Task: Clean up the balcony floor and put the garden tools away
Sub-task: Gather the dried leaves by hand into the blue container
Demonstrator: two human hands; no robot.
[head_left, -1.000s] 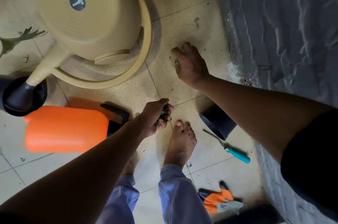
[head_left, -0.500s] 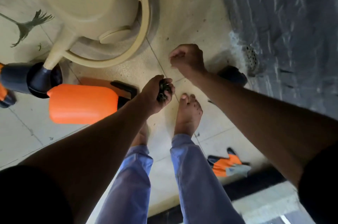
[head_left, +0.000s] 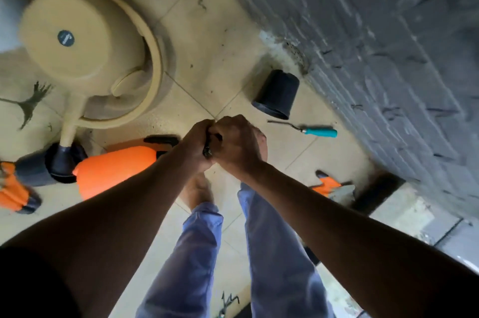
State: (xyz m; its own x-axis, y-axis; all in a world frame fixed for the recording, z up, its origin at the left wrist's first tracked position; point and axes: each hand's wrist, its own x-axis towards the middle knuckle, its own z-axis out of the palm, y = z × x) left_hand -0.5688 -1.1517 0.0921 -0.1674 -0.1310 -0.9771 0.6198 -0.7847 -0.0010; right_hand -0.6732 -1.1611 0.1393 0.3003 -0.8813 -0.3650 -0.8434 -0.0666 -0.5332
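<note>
My left hand and my right hand are pressed together in front of me, above the tiled floor. Both are curled round a dark clump of plant debris that shows in the gap between them. A small garden tool with a teal handle lies on the floor to the right of my hands. An orange spray bottle lies on its side at the left. A beige watering can lies tipped over at the upper left.
A black pot lies on its side near the grey wall. An orange and grey glove lies at the right, another orange object at the far left. A dry plant sprig and dirt specks mark the tiles. My bare feet stand below my hands.
My right hand left the floor and came up to join my left hand, which kept its dark debris. The view rose and swung, bringing the pot and teal tool back into sight.
</note>
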